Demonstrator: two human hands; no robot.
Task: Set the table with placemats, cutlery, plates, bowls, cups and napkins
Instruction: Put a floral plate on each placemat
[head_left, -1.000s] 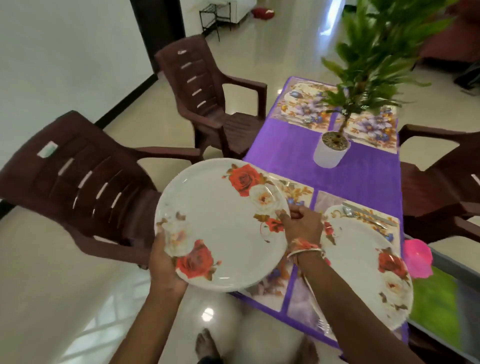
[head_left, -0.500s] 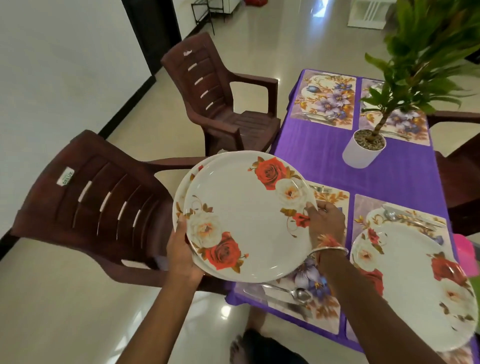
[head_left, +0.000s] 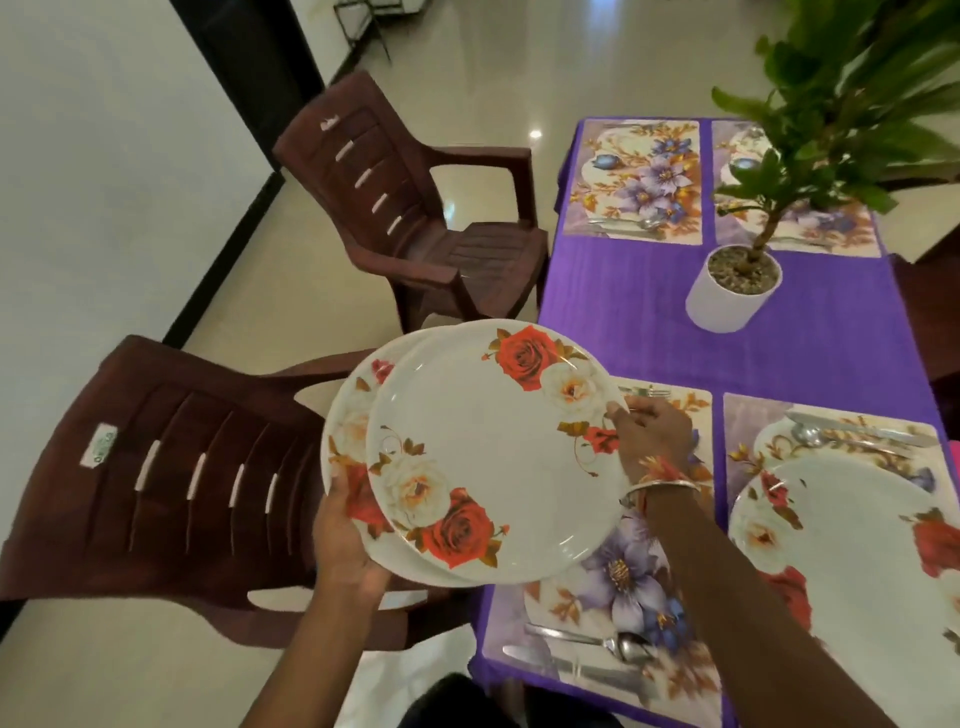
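I hold a stack of white plates with red roses over the table's near left corner. My left hand (head_left: 349, 545) grips the stack's lower plate (head_left: 345, 415) from below at its near left rim. My right hand (head_left: 649, 436) pinches the right rim of the top plate (head_left: 493, 447), which is slid a little to the right of the one beneath. Under the plates lies a floral placemat (head_left: 623, 587) with a spoon (head_left: 597, 642) and a knife (head_left: 582, 675) at its near edge. Another rose plate (head_left: 841, 561) lies on the near right placemat (head_left: 748, 421).
A purple cloth (head_left: 623, 322) covers the table. A white pot with a green plant (head_left: 732, 291) stands mid-table. Two more placemats, one (head_left: 636, 182) at far left, one (head_left: 831, 228) behind the plant, carry cutlery. Two brown plastic chairs (head_left: 171, 467), (head_left: 415, 218) stand left of the table.
The view has shifted left and closer. The top plate has slid to the right off the lower one, so the lower plate's left rim now shows more.
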